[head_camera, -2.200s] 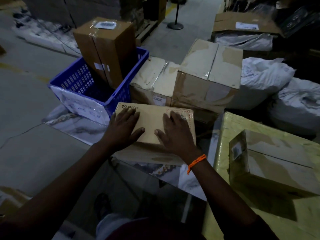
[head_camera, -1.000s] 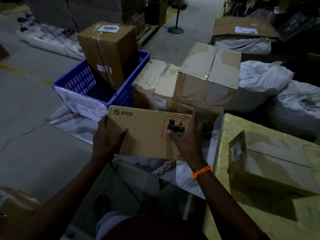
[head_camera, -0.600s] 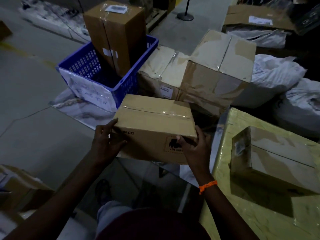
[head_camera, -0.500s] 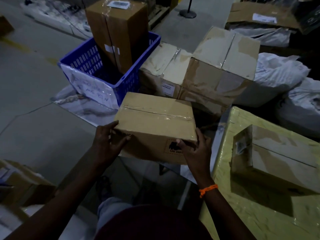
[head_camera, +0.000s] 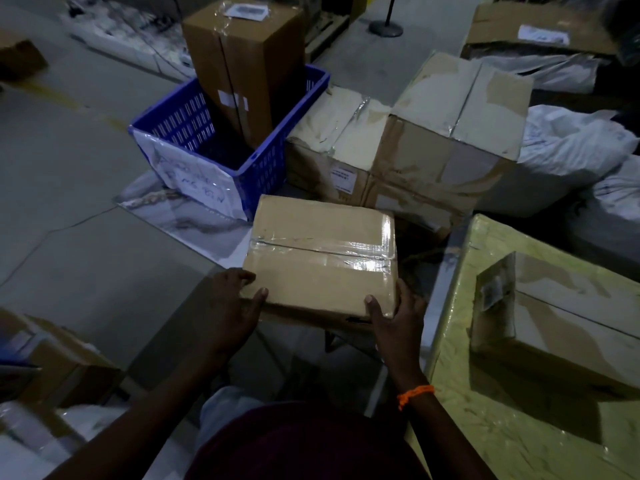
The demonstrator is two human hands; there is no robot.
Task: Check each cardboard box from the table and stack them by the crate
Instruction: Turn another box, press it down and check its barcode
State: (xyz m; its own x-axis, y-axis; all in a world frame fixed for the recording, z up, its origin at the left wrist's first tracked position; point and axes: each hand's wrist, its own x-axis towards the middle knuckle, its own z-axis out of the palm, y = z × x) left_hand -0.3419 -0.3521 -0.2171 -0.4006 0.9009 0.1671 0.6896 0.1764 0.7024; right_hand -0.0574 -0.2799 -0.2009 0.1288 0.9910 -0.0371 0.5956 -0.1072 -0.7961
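Cardboard box [head_camera: 320,258], taped top up, left hand [head_camera: 235,306] and right hand [head_camera: 394,318] gripping near corners

A matt brown cardboard box [head_camera: 318,258], just in front of the blue crate [head_camera: 266,168], is crossed by glossy clear tape. The crate is moulded in slotted plastic and fronted by a film-covered paper sheet [head_camera: 194,178]. Right of the crate, worn boxes [head_camera: 450,150] are shown scuffed and torn. Further right, the table [head_camera: 519,455] is wrapped in crinkled glossy film.

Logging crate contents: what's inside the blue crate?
One tall cardboard box stands inside the blue crate, rising above its rim. The near wall and shadow hide the box's base and the crate floor, so smaller items can't be ruled out.
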